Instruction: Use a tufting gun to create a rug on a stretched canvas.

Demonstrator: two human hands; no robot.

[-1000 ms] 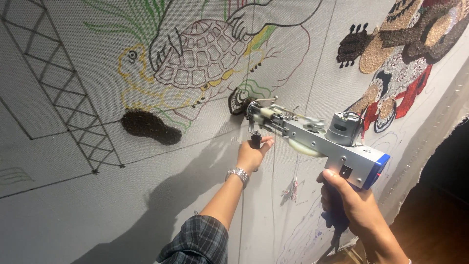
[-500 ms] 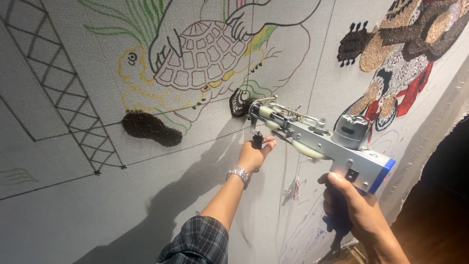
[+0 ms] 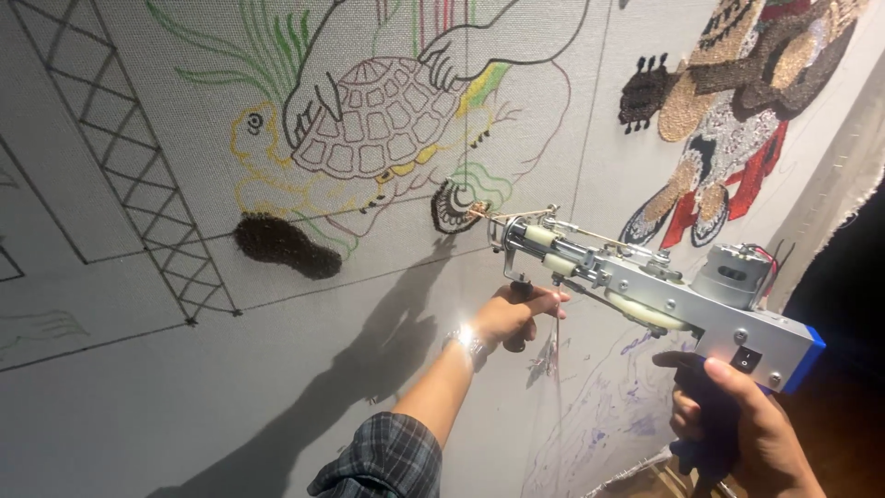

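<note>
A silver tufting gun (image 3: pixel 645 290) with a blue rear end points at a stretched grey cloth (image 3: pixel 304 369). Its needle tip touches a small dark tufted patch (image 3: pixel 454 206) below a drawn turtle (image 3: pixel 378 120). My left hand (image 3: pixel 516 312) grips the gun's black front handle from below; a watch shines on that wrist. My right hand (image 3: pixel 737 429) is wrapped around the rear pistol grip at the lower right. A thin yarn strand runs along the top of the gun.
A larger dark brown tufted patch (image 3: pixel 286 247) sits left of the needle. A finished tufted figure in brown, red and white (image 3: pixel 737 101) fills the upper right. Black lattice lines (image 3: pixel 129 157) are drawn at the left. The cloth's edge hangs at the far right.
The gun has dropped slightly and its rear has swung right and down. The needle stays at the small dark patch. Both hands keep their hold.
</note>
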